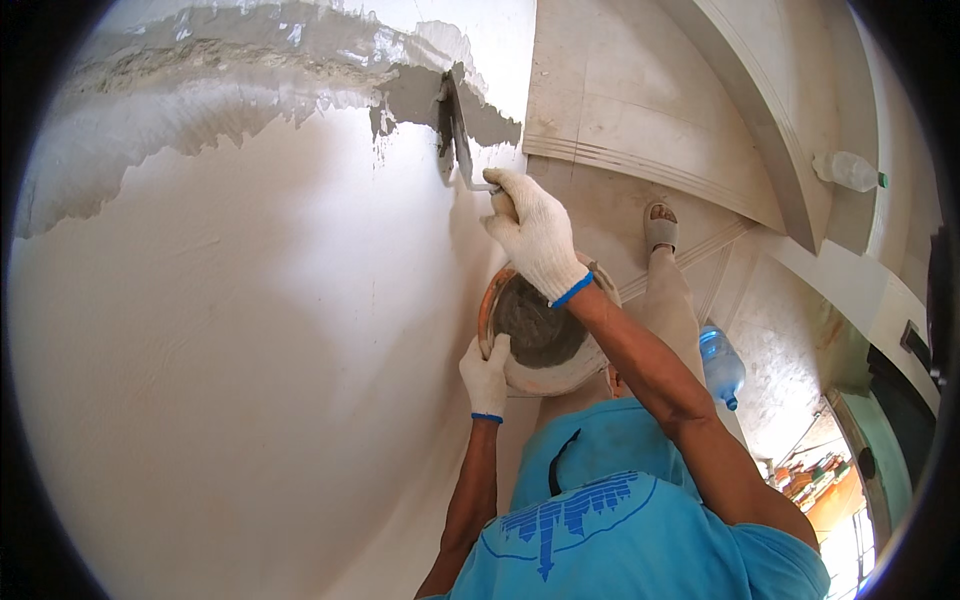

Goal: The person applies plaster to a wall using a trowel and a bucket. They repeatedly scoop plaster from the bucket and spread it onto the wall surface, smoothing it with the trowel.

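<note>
One thin, mortar-smeared plastering trowel (459,130) is edge-on to the camera against a dark grey patch (411,96) on the white wall (270,340), right hand (537,234) wrapped round its handle. Left hand (485,378) is gripping the rim of a round bucket (550,378) of grey mortar (538,320). Patch runs nearly to the wall's right edge, loads of plain wall lower left. Can't really see the blade's face, glove hides most of the handle, right forearm covers some bucket.
</note>
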A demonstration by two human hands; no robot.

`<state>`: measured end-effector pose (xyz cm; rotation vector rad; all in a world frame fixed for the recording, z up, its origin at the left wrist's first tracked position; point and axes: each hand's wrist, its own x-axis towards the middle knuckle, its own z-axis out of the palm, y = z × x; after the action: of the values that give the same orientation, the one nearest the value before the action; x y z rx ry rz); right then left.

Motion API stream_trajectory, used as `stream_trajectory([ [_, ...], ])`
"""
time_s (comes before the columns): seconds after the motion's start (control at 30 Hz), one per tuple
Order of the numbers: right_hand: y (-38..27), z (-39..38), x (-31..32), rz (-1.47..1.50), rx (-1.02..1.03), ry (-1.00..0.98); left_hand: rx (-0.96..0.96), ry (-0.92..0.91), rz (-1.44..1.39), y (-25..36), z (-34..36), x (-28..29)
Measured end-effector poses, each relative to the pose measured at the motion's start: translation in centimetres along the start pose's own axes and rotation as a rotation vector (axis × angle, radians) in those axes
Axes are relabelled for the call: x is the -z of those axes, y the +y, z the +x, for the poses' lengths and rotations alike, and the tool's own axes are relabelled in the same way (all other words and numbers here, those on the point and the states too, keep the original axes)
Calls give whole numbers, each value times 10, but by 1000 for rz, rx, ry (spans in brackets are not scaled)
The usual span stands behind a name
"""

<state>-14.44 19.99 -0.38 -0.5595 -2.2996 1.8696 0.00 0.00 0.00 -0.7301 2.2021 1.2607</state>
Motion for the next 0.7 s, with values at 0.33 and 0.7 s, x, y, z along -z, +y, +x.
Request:
stream_trajectory([
  [0.33,-23,-23,13,261,-62,-189,-17,8,-19,1,0,-1],
  [0.7,33,-10,26,620,-401,-88,-12,3,8,9,0,-5],
])
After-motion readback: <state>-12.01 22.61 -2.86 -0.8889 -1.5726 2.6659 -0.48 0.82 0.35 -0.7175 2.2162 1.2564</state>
